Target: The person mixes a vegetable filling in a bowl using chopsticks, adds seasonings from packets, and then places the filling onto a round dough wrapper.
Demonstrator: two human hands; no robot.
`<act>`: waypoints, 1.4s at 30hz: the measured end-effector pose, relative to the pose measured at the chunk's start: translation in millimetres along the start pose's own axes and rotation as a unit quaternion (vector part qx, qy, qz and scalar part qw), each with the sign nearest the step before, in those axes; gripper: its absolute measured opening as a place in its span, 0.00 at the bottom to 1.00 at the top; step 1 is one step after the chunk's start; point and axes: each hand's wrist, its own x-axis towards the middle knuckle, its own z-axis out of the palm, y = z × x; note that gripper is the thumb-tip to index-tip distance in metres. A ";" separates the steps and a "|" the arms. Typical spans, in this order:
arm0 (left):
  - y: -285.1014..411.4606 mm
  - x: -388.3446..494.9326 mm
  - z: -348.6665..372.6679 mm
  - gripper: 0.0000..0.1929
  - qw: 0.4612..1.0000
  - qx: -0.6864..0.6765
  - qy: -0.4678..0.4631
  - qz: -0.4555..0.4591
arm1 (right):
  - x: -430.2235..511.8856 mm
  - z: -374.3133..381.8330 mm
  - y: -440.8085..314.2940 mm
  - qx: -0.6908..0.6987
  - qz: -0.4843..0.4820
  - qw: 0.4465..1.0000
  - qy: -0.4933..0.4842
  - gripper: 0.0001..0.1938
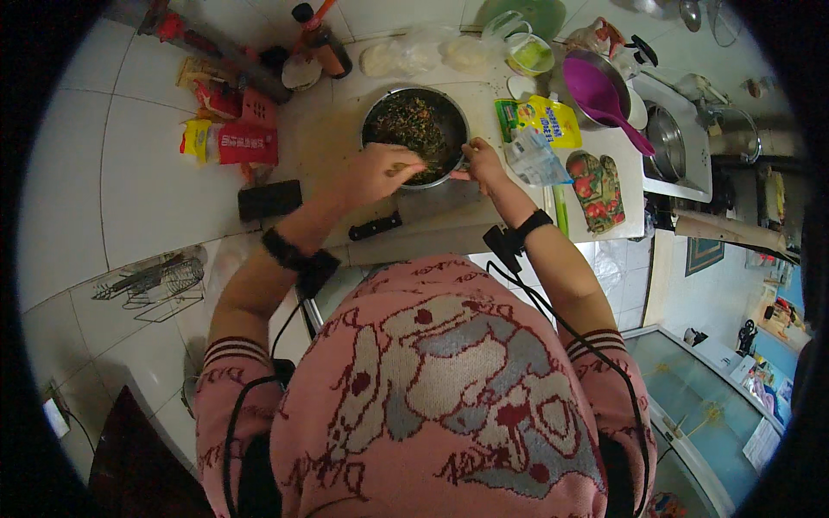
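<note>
A round metal bowl [464, 113] stands on the counter before me, holding a dark, finely chopped mixture [408, 123] with green and orange bits. My left hand [388, 169] is over its near rim, fingers pinched around a thin utensil that looks like chopsticks; most of it is hidden by the hand and the mixture. On the right side, my right hand [482, 165] grips the bowl's rim with thumb and fingers. A knife with a black handle [375, 225] lies close to the counter's front edge, below my left hand.
Right of the bowl lie a yellow seasoning pouch [554, 123], a clear plastic bag [536, 155], green stalks [560, 210] and a patterned oven mitt [596, 193]. Farther right, a purple ladle [592, 90] rests in a pot near the sink [703, 184]. A black box [269, 199] sits left.
</note>
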 end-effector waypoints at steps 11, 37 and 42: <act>-4.8 -17.2 -5.8 0.08 1.000 -0.009 -0.014 -0.013 | -4.3 3.7 -1.6 0.012 -0.020 1.000 -0.008 0.10; -28.3 -25.9 -11.5 0.07 0.980 -0.142 0.063 -0.126 | -6.7 5.3 -1.3 -0.031 -0.013 0.999 0.007 0.10; -36.5 22.2 17.2 0.09 0.980 -0.104 0.151 -0.082 | -8.9 -0.3 -0.7 -0.055 -0.018 0.998 -0.029 0.10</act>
